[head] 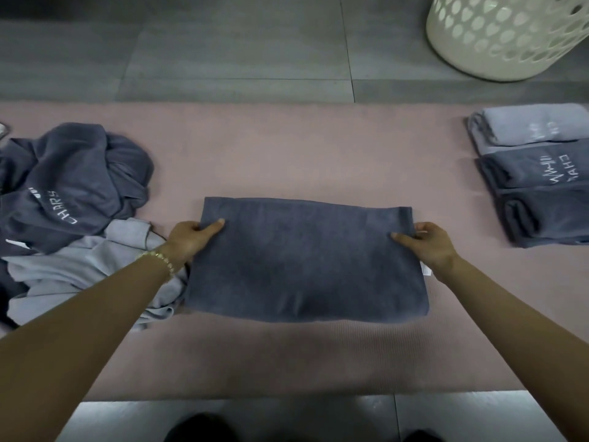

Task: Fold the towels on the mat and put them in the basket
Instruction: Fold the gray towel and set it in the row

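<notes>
Head view: basket [510,36] top, folded stack [541,180] cropped

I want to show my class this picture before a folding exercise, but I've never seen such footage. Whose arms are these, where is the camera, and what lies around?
No machine here: a person works with bare hands. The single picture comes from a camera worn on their head, looking forward and down, so both arms reach in from below. The left hand and right hand each pinch a side edge of a dark grey towel lying folded on a pink mat. On the mat's left is a heap of unfolded towels; on its right, a stack of folded towels. A white basket stands on the tiled floor beyond the mat.
</notes>
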The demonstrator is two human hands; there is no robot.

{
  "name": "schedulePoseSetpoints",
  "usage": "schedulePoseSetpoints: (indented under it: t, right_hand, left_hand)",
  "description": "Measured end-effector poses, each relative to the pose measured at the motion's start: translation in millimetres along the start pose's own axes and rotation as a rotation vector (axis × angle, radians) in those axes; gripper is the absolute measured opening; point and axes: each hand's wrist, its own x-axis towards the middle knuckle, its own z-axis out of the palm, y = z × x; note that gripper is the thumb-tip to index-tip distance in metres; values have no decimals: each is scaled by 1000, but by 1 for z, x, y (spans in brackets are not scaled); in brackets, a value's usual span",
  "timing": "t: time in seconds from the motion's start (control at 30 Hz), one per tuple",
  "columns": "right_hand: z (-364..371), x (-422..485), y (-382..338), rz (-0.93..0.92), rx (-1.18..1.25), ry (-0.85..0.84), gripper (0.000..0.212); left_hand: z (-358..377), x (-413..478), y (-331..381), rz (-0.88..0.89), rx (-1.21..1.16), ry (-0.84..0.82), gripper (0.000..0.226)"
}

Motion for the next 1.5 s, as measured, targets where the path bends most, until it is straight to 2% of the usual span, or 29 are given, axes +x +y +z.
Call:
schedulePoseSetpoints:
  t: [0.07,0.13,0.2,0.23,0.3,0.33,0.4,0.47,0.63,0.73,0.83,0.9,0.97,1.03,1.1,1.17,1.27,1.33,1.37,1.43,1.5]
  right_hand:
    - [-9,-21,5,50,-52,-131,32]
    - [-17,-38,13,84,-68,-236,22]
    - [-24,-49,21,72,-94,-265,16]
    - [-24,-52,24,49,-78,-250,15]
    - [-21,-59,28,-21,27,-151,13]
    - [-18,-62,29,-64,77,-85,13]
    - [-12,-65,33,-136,69,21,16]
    - [-7,-64,43,-158,-13,53,17]
    - [-2,-58,63,-85,-64,-6,14]
    - [-1,-52,56,-74,-42,41,21]
    - [2,-39,36,-27,143,64,27]
    - [7,-31,24,17,270,56,22]
    - [13,-26,17,-36,293,110,22]
    - [15,-22,14,-154,241,208,25]
    - [14,-18,11,-214,244,289,18]
    - [14,-11,11,-188,225,288,14]
    - [14,-1,13,-72,183,233,13]
    - [15,-6,10,-37,57,277,19]
    - [18,-13,9,-108,-61,325,24]
    - [35,-34,11,-443,-304,370,33]
    - [64,-54,26,-712,-529,181,43]
  left_hand:
    - [-8,-17,-7,-47,17,-174,38]
    - [-16,-31,-15,-15,145,-328,31]
    - [-19,-40,-22,51,144,-377,28]
    - [-19,-45,-25,77,34,-381,27]
    - [-14,-53,-29,127,-194,-344,25]
    - [-12,-53,-32,184,-212,-288,23]
    - [-8,-52,-38,280,-101,-170,16]
    - [-7,-50,-46,294,-28,-124,15]
    - [-4,-45,-61,217,97,-153,23]
    - [0,-40,-46,70,-149,-106,33]
    - [7,-29,-20,21,-292,-47,31]
    - [13,-22,-8,6,-360,-19,30]
    - [20,-18,-5,111,-294,100,23]
    - [23,-16,-7,270,-233,258,26]
    - [22,-14,-6,336,-250,314,27]
    - [22,-4,-7,336,-239,313,28]
    - [22,4,-6,236,-124,249,20]
    - [22,0,-2,203,-53,232,37]
    - [24,-6,-1,260,11,269,47]
    - [36,-26,-3,541,220,361,55]
    - [64,-51,-20,826,492,268,53]
